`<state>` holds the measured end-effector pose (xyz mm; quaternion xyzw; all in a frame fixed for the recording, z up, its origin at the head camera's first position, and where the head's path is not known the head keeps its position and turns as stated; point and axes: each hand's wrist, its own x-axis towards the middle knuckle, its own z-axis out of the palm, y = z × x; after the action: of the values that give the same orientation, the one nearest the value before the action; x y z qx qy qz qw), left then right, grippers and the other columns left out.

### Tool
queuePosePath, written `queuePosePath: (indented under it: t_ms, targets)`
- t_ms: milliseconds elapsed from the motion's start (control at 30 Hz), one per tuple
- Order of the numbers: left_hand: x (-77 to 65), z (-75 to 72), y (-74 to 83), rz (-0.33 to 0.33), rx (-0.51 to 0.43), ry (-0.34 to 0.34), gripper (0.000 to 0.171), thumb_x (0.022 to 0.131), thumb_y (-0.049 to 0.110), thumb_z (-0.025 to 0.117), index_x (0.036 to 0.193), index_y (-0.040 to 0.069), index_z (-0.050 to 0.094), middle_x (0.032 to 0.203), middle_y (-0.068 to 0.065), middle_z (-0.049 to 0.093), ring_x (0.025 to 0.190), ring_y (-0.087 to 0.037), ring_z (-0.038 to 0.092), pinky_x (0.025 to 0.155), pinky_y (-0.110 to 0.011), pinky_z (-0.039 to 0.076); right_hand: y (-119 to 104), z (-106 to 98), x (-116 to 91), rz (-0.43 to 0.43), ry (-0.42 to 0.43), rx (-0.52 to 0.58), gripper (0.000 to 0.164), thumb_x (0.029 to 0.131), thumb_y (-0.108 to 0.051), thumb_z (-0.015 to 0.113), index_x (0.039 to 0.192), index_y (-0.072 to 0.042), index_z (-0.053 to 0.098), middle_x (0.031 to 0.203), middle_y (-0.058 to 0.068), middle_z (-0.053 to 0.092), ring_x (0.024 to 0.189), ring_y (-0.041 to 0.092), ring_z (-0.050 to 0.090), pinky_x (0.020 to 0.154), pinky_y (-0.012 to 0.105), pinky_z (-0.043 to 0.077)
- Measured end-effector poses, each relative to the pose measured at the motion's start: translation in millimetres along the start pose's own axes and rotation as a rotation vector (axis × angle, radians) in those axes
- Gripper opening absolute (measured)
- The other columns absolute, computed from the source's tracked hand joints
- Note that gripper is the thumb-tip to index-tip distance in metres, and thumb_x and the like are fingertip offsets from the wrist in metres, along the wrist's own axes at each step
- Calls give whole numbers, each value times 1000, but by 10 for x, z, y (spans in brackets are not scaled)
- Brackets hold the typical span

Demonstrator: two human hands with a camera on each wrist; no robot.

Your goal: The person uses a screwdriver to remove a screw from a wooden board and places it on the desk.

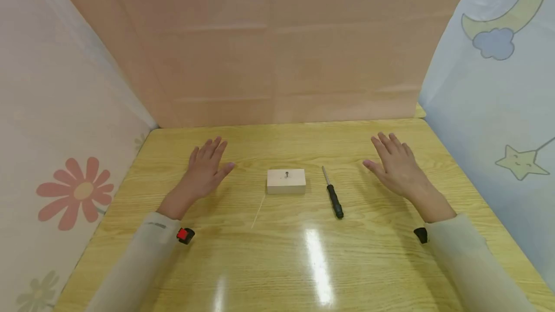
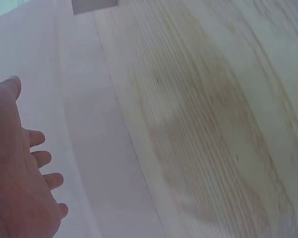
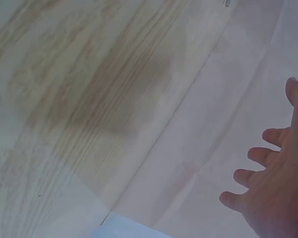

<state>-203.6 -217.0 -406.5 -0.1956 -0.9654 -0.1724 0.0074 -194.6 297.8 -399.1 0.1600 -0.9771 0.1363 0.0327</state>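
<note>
Between the two hands, a pale wooden block [image 1: 286, 188] lies on the table with a small screw [image 1: 287, 174] standing up from its top face. To its right is a screwdriver [image 1: 334, 199] with a black handle, its metal shaft pointing toward the back. My left hand [image 1: 205, 170] is held out left of the block, palm down, fingers extended and thumb apart, holding nothing. On the other side my right hand [image 1: 396, 167] is spread likewise, right of the screwdriver and apart from it. Each wrist view shows its hand [image 2: 20, 163] with bare fingers.
The wood-grain table [image 1: 277, 264] reflects light near the front. A tan sheet [image 1: 269, 52] hangs along its back edge. Patterned curtains flank it, flowers on the left curtain [image 1: 65, 110], moon and star on the right curtain [image 1: 485, 105]. A thin pale line [image 1: 258, 212] runs in front of the block.
</note>
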Motion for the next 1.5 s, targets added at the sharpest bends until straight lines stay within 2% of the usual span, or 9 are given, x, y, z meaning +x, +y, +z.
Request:
queuePosePath:
  t_ms: [400,700,1000,1167,1500]
  targets:
    - [40,46,211,63,-8,-10,76,107,55,36,164,11,13,170,-12,7,156,-36,1,119,-65,-5,-138,52,-35,-90,2,-25,74,106,-46,49,160,-1,23,165,26,18,152,48,11,116,70,11]
    - [49,78,348,105,-7,-14,72,108,51,39,163,8,19,169,-13,12,156,-37,5,120,-65,-2,-229,113,-62,-169,10,-26,73,104,-41,57,158,-1,29,161,27,26,149,49,20,114,70,18]
    - [62,120,444,143,2,-8,71,108,50,41,163,9,20,169,-13,14,156,-35,6,120,-65,0,-272,174,-98,-245,22,-60,71,101,-35,64,155,2,34,159,27,31,145,50,28,113,67,24]
    - [90,151,486,161,-3,0,70,108,49,41,162,8,22,168,-15,17,156,-36,8,120,-66,2,-298,229,-119,-263,-7,-95,71,101,-35,64,154,1,34,159,26,32,145,49,30,114,66,25]
    - [136,242,581,182,-8,-38,71,108,55,34,162,10,21,169,-10,14,156,-34,8,121,-64,1,-358,308,-151,-326,-41,-132,72,99,-34,67,156,-4,35,159,23,34,145,46,31,113,66,27]
